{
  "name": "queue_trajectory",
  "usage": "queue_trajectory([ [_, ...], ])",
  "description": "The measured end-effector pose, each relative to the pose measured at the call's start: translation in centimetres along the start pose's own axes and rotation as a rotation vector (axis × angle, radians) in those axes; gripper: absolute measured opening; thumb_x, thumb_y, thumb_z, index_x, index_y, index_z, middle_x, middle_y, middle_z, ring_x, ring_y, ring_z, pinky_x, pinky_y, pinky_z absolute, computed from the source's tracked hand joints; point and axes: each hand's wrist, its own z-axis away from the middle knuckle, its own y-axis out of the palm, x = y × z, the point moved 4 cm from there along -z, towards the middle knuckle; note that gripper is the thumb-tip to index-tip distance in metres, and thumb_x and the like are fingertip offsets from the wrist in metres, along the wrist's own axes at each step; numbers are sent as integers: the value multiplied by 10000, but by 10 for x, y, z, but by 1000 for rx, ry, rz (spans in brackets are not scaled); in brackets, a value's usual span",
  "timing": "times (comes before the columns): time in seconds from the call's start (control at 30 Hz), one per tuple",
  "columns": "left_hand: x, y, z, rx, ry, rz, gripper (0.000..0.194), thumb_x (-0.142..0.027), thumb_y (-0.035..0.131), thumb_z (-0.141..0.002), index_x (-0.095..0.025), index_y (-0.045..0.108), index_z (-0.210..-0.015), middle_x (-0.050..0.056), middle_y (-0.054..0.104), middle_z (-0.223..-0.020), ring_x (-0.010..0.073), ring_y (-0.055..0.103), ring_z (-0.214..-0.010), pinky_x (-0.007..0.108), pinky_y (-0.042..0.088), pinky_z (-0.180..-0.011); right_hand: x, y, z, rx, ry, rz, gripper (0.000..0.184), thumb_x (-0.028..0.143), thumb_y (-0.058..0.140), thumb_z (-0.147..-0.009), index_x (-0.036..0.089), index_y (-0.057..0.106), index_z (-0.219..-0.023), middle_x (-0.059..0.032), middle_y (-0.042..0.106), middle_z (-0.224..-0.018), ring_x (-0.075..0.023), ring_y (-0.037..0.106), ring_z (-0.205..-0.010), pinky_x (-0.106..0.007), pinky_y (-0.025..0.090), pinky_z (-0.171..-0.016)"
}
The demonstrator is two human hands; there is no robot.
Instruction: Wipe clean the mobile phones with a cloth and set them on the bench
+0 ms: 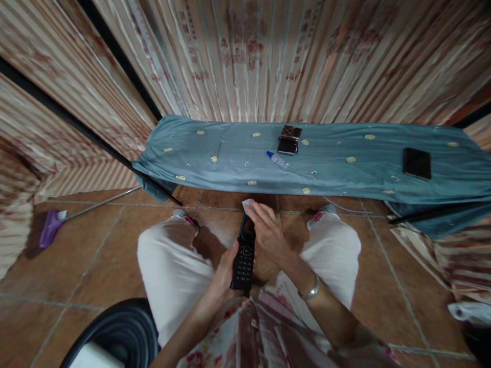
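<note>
A black flip phone (pixel 244 260) lies unfolded above my lap, its keypad facing up. My left hand (pixel 226 271) is closed around the phone's lower half from the left side. Over the screen half is my right hand (pixel 267 231), its fingers pressing a small white wipe (pixel 248 203) near the phone's top end. Part of the screen is hidden behind those fingers. I cannot tell whether the wipe is cloth or paper.
Ahead stands a long bench with a blue-grey cloth (pixel 230 171). On it lie a small clear bottle with a blue cap (pixel 278 160), an opened dark compact-like case (pixel 289 139) and a black flat device (pixel 417 163). A purple broom head (pixel 51 228) and black bin (pixel 123 327) stand left.
</note>
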Motion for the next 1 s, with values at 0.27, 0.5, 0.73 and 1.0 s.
queue_trajectory([
  [0.27, -9, -6, -12, -68, 188, -11, 540, -578, 741, -633, -134, 728, -940, 76, 733, -900, 262, 627, -1022, 355, 468, -903, 33, 5, 22, 130, -154, -2, 504, 115, 406, -942, 137, 366, -1444, -146, 514, -1370, -268, 460, -1266, -458, 470, -1033],
  [0.5, -11, -10, -10, -36, 276, -235, 483, -559, 695, -694, -153, 719, -955, 75, 724, -903, 266, 627, -959, 347, 488, -808, 28, 1, 5, 196, -273, 167, 385, 107, 420, -938, 97, 521, -1309, -153, 549, -1335, -273, 473, -1227, -436, 486, -1019],
  [0.73, -2, -9, -5, 4, 119, -221, 620, -645, 633, -709, -129, 659, -1051, 64, 706, -802, 159, 590, -633, 256, 406, -545, 5, -3, -10, 158, -263, 112, 374, 95, 384, -947, 105, 571, -1270, -139, 582, -1309, -252, 485, -1217, -413, 487, -1020],
  [1.0, -4, 0, 7, 7, 74, -121, 583, -632, 676, -678, -133, 662, -979, 64, 708, -791, 161, 626, -697, 235, 420, -579, -36, -13, -24, -77, 235, -204, 335, 246, 453, -944, 226, 627, -1230, -71, 670, -1206, -211, 587, -1128, -397, 476, -996],
])
